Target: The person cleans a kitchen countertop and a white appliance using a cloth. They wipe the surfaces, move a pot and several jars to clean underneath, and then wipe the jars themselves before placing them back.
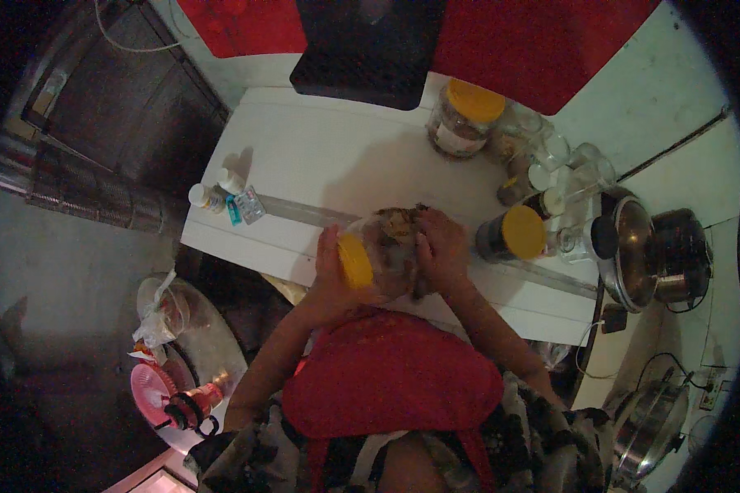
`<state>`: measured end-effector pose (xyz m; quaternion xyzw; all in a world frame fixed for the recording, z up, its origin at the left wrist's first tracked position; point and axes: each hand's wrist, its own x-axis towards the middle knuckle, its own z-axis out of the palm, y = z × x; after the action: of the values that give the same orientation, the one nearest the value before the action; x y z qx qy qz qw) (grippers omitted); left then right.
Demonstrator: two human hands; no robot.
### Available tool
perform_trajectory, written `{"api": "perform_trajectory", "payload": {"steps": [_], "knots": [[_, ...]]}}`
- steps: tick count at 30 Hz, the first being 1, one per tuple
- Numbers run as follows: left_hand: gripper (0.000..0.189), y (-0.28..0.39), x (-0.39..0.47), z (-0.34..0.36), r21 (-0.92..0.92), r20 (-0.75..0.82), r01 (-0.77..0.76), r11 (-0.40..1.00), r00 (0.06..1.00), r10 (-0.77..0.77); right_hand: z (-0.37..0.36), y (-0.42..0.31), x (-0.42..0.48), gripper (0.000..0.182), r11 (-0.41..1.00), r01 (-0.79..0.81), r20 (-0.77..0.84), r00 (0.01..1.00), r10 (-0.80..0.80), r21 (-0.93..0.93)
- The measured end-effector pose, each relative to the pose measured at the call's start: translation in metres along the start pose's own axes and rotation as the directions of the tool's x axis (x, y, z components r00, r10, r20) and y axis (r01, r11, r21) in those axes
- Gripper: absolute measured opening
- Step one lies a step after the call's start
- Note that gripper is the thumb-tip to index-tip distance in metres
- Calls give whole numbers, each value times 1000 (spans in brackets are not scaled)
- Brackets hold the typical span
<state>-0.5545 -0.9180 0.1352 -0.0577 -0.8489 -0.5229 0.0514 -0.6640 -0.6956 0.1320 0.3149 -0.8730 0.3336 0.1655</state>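
Note:
A clear jar with a yellow lid lies tilted on its side above the near edge of the white table, its lid turned to the left. My left hand is wrapped around the lid. At the jar's other end, my right hand grips the base. Brownish contents show dimly through the wall, too blurred to name. Just right of my right hand stands a dark-filled jar with a yellow lid. Part of the held jar is hidden by my fingers.
Another yellow-lidded jar stands at the back, beside several clear glass jars. Two white bottles and a blister pack sit on the left of the white table. A lidded pan borders the right side. A red chair back is close in front.

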Motion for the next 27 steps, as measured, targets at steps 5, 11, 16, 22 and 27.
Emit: {"api": "perform_trajectory", "payload": {"steps": [5, 11, 16, 22, 27], "knots": [[115, 5, 4, -5, -528, 81, 416, 740, 893, -443, -1, -16, -7, 35, 997, -7, 4, 1000, 8, -81], [116, -3, 3, 2, -388, -5, 223, 894, 970, -244, -6, -27, -4, 45, 996, -34, 82, 996, 40, -78], [113, 1, 7, 10, 202, -143, 5, 979, 989, 24, -4, -58, 7, 46, 990, 87, 7, 996, -88, 112], [118, 9, 17, 16, 667, 192, -235, 706, 971, 142, 1, -53, 27, 36, 965, 188, 120, 970, -212, 182], [120, -3, -4, 12, 255, 31, -25, 967, 999, 18, -11, -12, 26, 26, 992, 104, 19, 994, -106, 71]]}}
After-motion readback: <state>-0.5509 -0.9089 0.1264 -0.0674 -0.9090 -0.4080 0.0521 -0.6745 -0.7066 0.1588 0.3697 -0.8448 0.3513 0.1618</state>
